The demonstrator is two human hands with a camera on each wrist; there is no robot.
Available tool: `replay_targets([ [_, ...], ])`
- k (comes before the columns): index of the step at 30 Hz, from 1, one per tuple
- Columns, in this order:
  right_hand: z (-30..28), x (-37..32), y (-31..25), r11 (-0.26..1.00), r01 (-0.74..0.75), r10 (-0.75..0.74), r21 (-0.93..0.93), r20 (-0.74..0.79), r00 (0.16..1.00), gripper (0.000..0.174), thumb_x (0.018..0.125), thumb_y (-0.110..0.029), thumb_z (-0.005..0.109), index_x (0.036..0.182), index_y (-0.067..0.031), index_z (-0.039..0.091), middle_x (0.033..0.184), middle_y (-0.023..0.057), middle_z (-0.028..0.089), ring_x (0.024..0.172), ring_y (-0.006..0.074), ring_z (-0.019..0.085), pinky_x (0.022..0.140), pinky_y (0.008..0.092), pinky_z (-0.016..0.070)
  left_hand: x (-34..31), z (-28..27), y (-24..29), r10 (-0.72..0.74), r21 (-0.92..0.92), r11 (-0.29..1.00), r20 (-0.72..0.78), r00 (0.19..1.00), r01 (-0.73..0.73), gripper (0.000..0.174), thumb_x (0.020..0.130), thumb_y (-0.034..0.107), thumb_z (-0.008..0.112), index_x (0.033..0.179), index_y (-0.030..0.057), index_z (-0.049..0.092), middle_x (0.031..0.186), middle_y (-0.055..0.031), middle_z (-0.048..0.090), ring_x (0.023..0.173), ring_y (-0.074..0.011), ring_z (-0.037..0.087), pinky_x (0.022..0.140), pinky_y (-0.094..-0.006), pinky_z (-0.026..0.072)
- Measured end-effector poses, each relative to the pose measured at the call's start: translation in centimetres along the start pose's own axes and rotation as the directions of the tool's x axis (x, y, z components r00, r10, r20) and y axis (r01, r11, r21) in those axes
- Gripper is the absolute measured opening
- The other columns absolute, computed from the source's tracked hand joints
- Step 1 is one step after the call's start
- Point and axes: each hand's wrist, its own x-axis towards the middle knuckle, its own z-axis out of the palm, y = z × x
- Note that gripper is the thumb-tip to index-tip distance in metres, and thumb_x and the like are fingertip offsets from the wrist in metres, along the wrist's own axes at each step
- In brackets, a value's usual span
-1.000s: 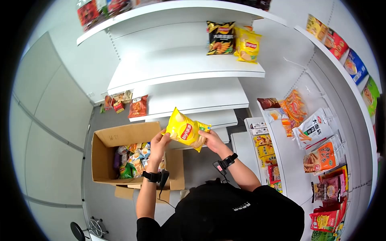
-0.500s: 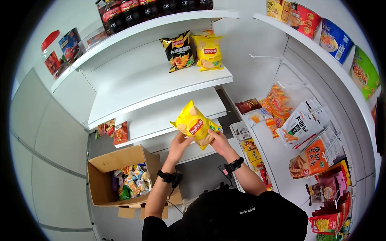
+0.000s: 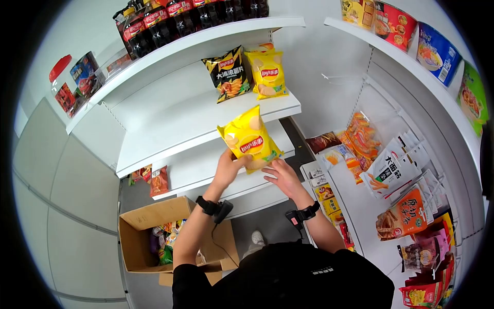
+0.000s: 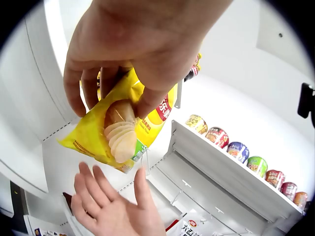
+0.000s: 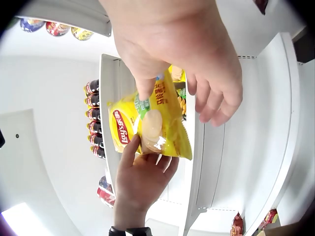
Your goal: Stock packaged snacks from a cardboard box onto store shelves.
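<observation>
A yellow Lay's bag of potato chips is held up in front of the shelves, its front facing the head camera. My left hand grips its lower left side, thumb on the front and fingers behind, as the left wrist view also shows. By the lower right corner is my right hand, its fingers spread. In the left wrist view this right hand is open, palm up, just below the bag. The right wrist view has its thumb overlapping the bag, fingers off to the side.
On the white shelf ahead stand a black chip bag and yellow chip bags. Cola bottles line the shelf above. A cardboard box of snacks sits on the floor at left. Hanging snack packs fill the right rack.
The chip bag has risen and moved forward toward the shelf with the left hand. My right hand has let go of its corner and spread its fingers. The head view has turned right.
</observation>
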Motion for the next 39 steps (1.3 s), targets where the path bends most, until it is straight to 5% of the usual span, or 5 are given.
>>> replay_targets([
  [9, -0.9, 4.4, -0.7, 0.999, 0.042, -0.045, -0.030, -0.085, 0.995, 0.045, 0.092, -0.028, 0.055, 0.128, -0.0030, 0.042, 0.122, 0.0137, 0.052, 0.110, 0.0244, 0.052, 0.093, 0.0386, 0.0428, 10.7, -11.0, 4.4, 0.037, 0.101, 0.995, -0.100, 0.994, -0.027, 0.032, 0.079, 0.015, 0.066, 0.105, -0.0013, 0.056, 0.090, -0.0068, 0.063, 0.075, -0.0123, 0.059, 0.065, -0.0252, 0.0485],
  [17, -0.8, 7.8, 1.0, 0.997, 0.077, -0.074, 0.014, -0.143, 0.987, 0.043, 0.092, -0.026, 0.055, 0.126, -0.0027, 0.044, 0.121, 0.0146, 0.053, 0.110, 0.0255, 0.053, 0.093, 0.0388, 0.0430, 18.4, -20.8, 6.4, -0.070, 0.245, 0.962, -0.197, 0.978, 0.119, 0.037, 0.076, 0.018, 0.065, 0.108, 0.0033, 0.054, 0.095, -0.0059, 0.062, 0.084, -0.0158, 0.060, 0.074, -0.0312, 0.0500],
  [31, -1.3, 9.9, 0.5, 0.995, 0.095, -0.085, 0.041, -0.202, 0.976, 0.034, 0.092, -0.023, 0.055, 0.119, -0.0026, 0.049, 0.118, 0.0147, 0.056, 0.109, 0.0254, 0.055, 0.092, 0.0380, 0.0441, 26.9, -26.8, 2.1, -0.259, 0.217, 0.925, -0.240, 0.936, 0.312, 0.046, 0.073, 0.024, 0.066, 0.114, 0.0083, 0.053, 0.106, -0.0060, 0.060, 0.097, -0.0184, 0.058, 0.082, -0.0360, 0.0474],
  [39, -1.6, 10.7, 1.1, 0.995, 0.092, -0.079, 0.045, -0.237, 0.968, 0.033, 0.092, -0.023, 0.055, 0.117, -0.0026, 0.050, 0.117, 0.0146, 0.056, 0.108, 0.0247, 0.055, 0.092, 0.0374, 0.0445, 30.0, -28.1, 0.7, -0.246, 0.208, 0.934, -0.216, 0.945, 0.291, 0.045, 0.073, 0.023, 0.065, 0.113, 0.0087, 0.052, 0.107, -0.0058, 0.059, 0.097, -0.0183, 0.058, 0.083, -0.0366, 0.0470],
])
